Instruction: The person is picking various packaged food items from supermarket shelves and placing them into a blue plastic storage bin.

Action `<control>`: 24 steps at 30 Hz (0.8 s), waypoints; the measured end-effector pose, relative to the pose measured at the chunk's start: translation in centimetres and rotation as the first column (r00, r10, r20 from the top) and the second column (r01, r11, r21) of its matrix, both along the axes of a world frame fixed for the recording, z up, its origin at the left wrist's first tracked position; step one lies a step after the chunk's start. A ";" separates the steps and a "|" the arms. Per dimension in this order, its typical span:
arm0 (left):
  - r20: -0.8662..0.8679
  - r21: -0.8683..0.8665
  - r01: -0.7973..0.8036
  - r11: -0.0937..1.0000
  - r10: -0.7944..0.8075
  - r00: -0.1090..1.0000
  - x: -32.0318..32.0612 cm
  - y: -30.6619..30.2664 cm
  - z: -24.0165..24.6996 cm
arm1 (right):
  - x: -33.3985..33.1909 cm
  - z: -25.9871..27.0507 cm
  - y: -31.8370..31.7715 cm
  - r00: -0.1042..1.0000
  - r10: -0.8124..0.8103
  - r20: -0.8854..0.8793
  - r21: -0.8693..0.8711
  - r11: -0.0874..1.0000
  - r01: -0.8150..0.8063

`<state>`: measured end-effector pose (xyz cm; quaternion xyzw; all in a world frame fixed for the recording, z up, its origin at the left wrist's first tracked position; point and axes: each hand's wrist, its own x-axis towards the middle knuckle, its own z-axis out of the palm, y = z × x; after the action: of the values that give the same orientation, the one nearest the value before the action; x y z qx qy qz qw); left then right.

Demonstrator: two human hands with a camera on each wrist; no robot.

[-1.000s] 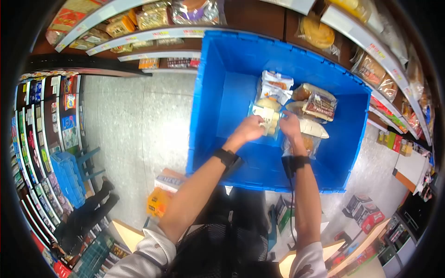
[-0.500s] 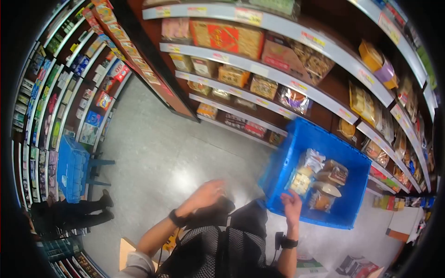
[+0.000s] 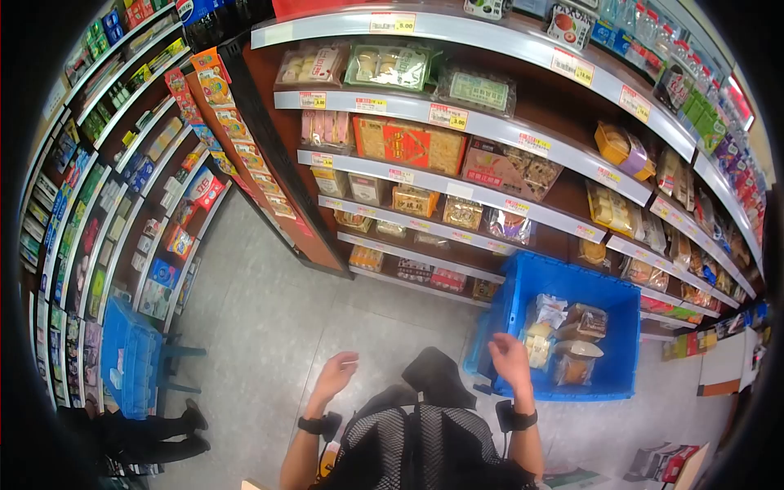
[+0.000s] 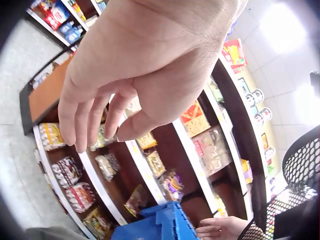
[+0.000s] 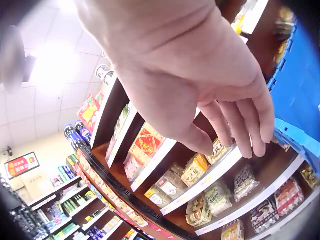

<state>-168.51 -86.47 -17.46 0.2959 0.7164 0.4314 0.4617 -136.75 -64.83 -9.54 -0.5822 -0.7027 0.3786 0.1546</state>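
My left hand (image 3: 335, 376) hangs in mid-air over the floor, fingers loosely bent and holding nothing. Near the left wall of the blue crate (image 3: 513, 294), my right hand (image 3: 510, 361) is also relaxed and bare; it overlaps the crate in the head view. Inside the crate lie a white packet (image 3: 550, 310), a pale yellowish pack (image 3: 537, 345), a brown packaged loaf (image 3: 585, 322) and a clear bag of bread (image 3: 574, 371). Both wrist views show slack fingers with nothing between them, the left hand (image 4: 135, 75) and the right hand (image 5: 200, 90) alike.
Store shelves (image 3: 457, 184) with packaged pastries and price tags rise ahead of me, right behind the crate. A dark-framed end panel (image 3: 269, 163) stands on their left. Farther left are another blue crate (image 3: 131, 359) and a person's legs (image 3: 163, 433). Boxes (image 3: 661, 461) sit at lower right.
Both hands have let go of the pale pack in the crate and drawn back empty. The view has lifted toward the shelves, and the crate now appears smaller and farther right.
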 end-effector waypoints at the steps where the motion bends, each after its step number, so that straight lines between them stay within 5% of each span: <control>1: 0.009 0.042 0.045 0.998 -0.046 0.999 0.5 1.9 0.2 | 0.0 0.2 0.5 1.000 -0.018 -0.024 -0.002 1.000 0.018; 7: 0.026 0.087 0.322 0.943 -0.325 0.945 2.4 12.4 2.8 | 1.0 1.1 5.1 0.992 -0.117 -0.047 0.044 0.992 0.119; 14: -0.105 0.080 0.535 0.841 -0.527 0.844 3.9 25.5 1.6 | 1.5 -5.0 16.3 0.973 -0.208 -0.095 0.210 0.952 0.224; 19: -0.145 0.068 0.615 0.785 -0.602 0.785 6.6 38.2 1.3 | -0.2 -5.1 25.9 0.911 -0.339 -0.235 0.102 0.923 0.370; 21: -0.189 0.043 0.600 0.799 -0.583 0.790 7.9 43.4 1.4 | -0.4 -5.6 30.1 0.946 -0.261 -0.195 0.328 0.891 0.313; 24: -0.227 0.020 0.523 0.852 -0.505 0.832 9.9 50.4 2.8 | -0.3 -7.0 35.3 0.960 -0.174 -0.217 0.412 0.876 0.252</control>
<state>-158.61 -36.07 -14.65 0.5407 0.6376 0.2858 0.4685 -137.06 -29.54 -16.54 -0.5717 -0.6847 0.2417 0.3821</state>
